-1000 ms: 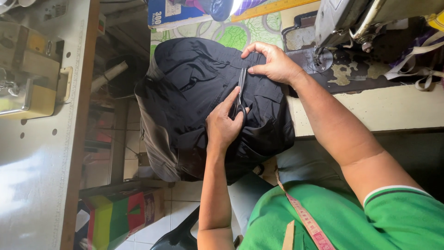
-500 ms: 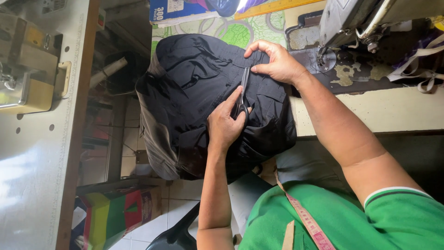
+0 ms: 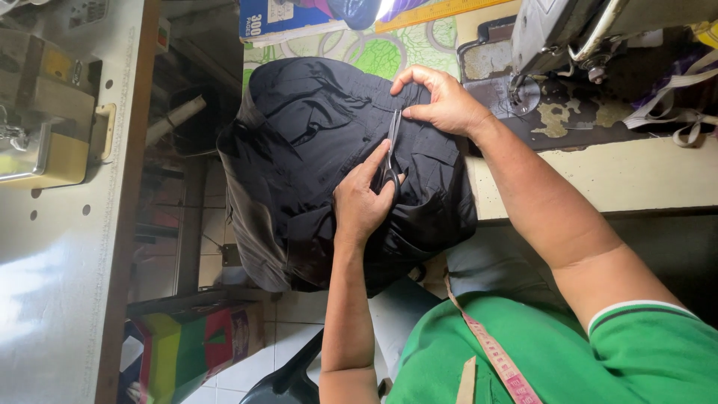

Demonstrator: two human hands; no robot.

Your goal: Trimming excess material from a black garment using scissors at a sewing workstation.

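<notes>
A: Where's the garment?

B: Black garment [image 3: 329, 150] lies bunched on the surface [image 3: 598, 176], half hanging off the near edge over the person's lap. Sewing machine [image 3: 598, 37] sits just beside it, w/ a printed mat [image 3: 359, 49] under the far end.

A: Which hand has the scissors?

B: Left hand [image 3: 363, 206]. Its grip is closed round the handles of the scissors [image 3: 390, 150]; blades look nearly shut, tips lying on the cloth. Long axis runs from that hand straight toward the right hand [image 3: 445, 101].

A: And the right?

B: Fingers pinched down on a fold, grip shut on the fabric right at the blade tips, so both hands are almost touching along that line. Left is nearer the handles, right nearer the point.

A: Room to move?

B: Tight toward the machine. Open toward the grey table [image 3: 67, 224] side, where the cloth drapes free. Measuring tape [image 3: 493, 355] hangs at the person's chest, well apart.
</notes>
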